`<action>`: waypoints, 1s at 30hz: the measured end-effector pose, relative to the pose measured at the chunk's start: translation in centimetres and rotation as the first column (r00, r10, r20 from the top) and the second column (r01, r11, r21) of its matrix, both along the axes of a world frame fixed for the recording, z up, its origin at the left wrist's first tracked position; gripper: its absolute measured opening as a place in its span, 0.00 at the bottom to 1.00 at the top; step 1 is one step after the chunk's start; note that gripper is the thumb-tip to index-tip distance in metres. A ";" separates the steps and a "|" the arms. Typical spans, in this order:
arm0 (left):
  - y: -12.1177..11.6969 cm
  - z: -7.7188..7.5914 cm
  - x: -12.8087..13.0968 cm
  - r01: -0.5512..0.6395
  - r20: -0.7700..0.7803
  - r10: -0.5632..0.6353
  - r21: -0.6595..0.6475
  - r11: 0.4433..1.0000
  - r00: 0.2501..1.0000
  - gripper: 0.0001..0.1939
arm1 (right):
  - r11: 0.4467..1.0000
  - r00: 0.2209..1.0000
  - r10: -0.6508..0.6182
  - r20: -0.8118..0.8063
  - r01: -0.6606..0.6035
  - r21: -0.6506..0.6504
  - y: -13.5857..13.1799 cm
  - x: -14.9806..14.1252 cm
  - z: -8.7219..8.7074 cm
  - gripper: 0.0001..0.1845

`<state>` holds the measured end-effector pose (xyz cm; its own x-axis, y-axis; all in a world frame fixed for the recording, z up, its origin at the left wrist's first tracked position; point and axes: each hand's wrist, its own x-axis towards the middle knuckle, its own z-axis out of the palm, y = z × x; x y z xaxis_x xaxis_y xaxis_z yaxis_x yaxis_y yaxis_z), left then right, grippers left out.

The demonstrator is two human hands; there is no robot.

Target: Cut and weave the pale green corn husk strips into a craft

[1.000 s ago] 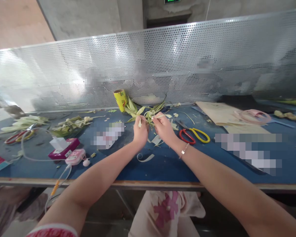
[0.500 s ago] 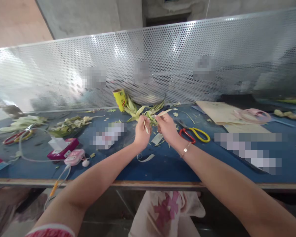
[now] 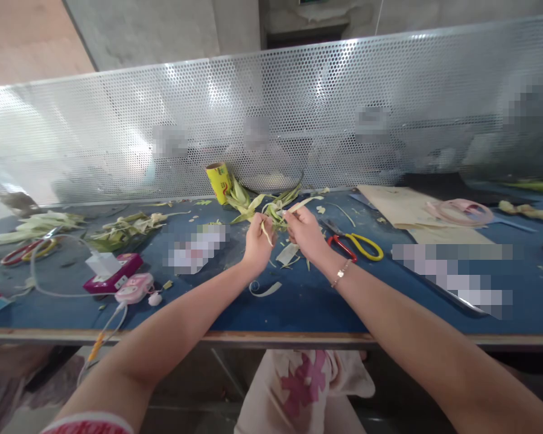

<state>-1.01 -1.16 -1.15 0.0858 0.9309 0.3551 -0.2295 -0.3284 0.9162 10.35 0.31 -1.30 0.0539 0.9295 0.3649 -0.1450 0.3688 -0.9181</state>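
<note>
My left hand is closed on a pale green husk strip whose end sticks out below the fingers. Close beside it, my right hand, with a bracelet on the wrist, pinches another pale leaf strip that points up to the right. Between and behind the hands lies a loose pile of green husk leaves. My fingertips hide where the strips meet. Right of my right hand lie scissors with one red and one yellow handle. A curled pale strip rests nearer me.
A yellow roll stands at the back by the perforated metal screen. On the left are husk bundles, a second pair of scissors, a tissue box and a pink case with a cable. Brown sheets lie right.
Both hands stay in nearly the same place, still holding the strips. The whole view has shifted very slightly; nothing on the table has visibly moved.
</note>
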 end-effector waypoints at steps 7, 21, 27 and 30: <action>2.7 0.0 -1.1 0.008 -0.087 -0.009 -0.017 1.000 0.996 0.16 | 0.989 0.992 0.092 0.090 -0.081 -0.120 0.5 2.3 0.3 0.17; 1.8 1.3 -1.4 0.304 0.079 -0.300 -0.052 0.951 0.951 0.15 | 0.974 0.984 0.144 0.109 -0.121 -0.189 0.8 3.4 0.6 0.16; 2.1 0.9 -1.7 0.323 -0.083 -0.328 -0.066 0.944 0.941 0.19 | 0.972 0.975 0.172 0.141 -0.145 -0.183 0.4 3.4 0.8 0.13; 2.2 1.0 -1.9 0.278 -0.187 -0.279 -0.033 0.960 0.942 0.17 | 0.969 0.976 0.182 0.122 -0.157 -0.188 0.4 3.4 0.8 0.14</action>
<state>-2.90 1.02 -0.16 0.4063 0.8624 0.3019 -0.1349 -0.2702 0.9533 13.75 0.71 -0.53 -0.1492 0.9709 0.1873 -0.0591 0.1803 -0.9818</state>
